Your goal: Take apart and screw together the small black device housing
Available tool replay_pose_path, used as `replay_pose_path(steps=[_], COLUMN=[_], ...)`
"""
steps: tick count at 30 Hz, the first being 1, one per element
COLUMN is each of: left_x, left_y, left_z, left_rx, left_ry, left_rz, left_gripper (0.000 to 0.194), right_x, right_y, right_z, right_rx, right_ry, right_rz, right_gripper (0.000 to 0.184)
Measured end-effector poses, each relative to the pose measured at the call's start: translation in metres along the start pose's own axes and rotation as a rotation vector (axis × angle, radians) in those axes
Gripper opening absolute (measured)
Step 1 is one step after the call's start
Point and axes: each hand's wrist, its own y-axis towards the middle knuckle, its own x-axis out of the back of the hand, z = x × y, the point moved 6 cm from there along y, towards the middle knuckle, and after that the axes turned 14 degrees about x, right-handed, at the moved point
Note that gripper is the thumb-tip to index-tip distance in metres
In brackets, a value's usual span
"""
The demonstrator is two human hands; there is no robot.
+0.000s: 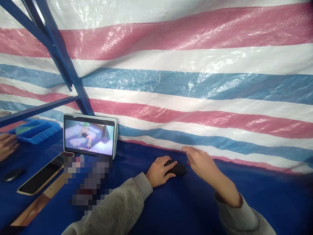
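My left hand (161,172) lies over the left end of a black computer mouse (179,168), its fingers on top and its thumb along the near side. The mouse rests on the dark blue table surface (193,202). Just right of the mouse, my right hand (198,160) is closed, with the index finger pointing left. A small reddish bit (188,162) shows under its fingers, too little to name. Grey sleeves cover both forearms.
A tablet (89,135) playing a cartoon leans near the striped sheet wall (195,81). A phone (44,174), another dark mouse (13,175) and a blue tray (40,132) are at left. Another person's hand (7,146) reaches in beside the tray. A blue metal frame (66,71) stands behind.
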Motion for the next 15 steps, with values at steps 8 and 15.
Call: replay_pose_path(steps=[8,15], left_x=[0.0015,0.0003], left_y=[0.0001,0.0], left_z=[-0.0001,-0.0001], left_rx=[0.001,-0.002], left_ry=[-0.005,0.001], left_rz=[-0.004,-0.007], left_gripper=[0.05,0.05], right_x=[0.0016,0.0034], right_y=[-0.002,-0.0021], right_z=[0.0039,0.0068], right_rx=[0.041,0.045], right_ry=[0.002,0.035], right_rz=[-0.01,0.008], right_gripper=[0.053,0.053])
